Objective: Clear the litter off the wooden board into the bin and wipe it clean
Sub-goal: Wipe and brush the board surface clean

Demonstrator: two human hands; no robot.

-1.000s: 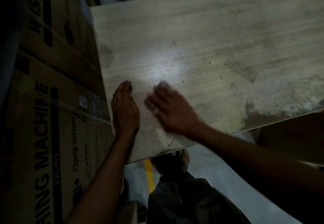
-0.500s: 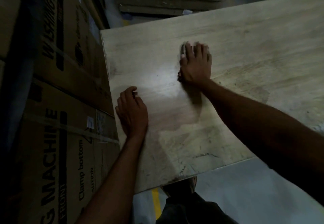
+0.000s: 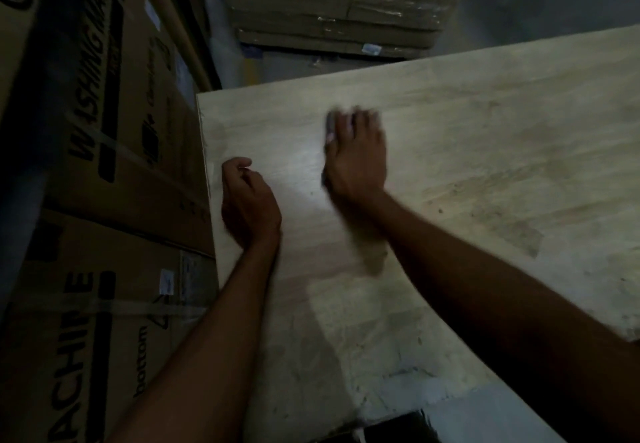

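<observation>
The pale wooden board (image 3: pixel 485 165) fills the middle and right of the head view, with dull stains and specks toward its right part. My right hand (image 3: pixel 358 158) lies flat on it, fingers straight and blurred by motion, pressing a dark cloth (image 3: pixel 329 127) that peeks out at the hand's left side. Near the board's left edge my left hand (image 3: pixel 247 205) rests on the wood with its fingers loosely curled; nothing shows in it. No loose litter or bin is in sight.
Tall washing-machine cartons (image 3: pixel 104 165) stand tight against the board's left edge. Wrapped flat cardboard packs (image 3: pixel 339 9) are stacked beyond the far edge. Grey floor (image 3: pixel 485 418) shows below the near edge. The light is dim.
My right hand swept away from beside the left hand to a spot farther up the board and keeps rubbing there. The left hand stayed by the left edge.
</observation>
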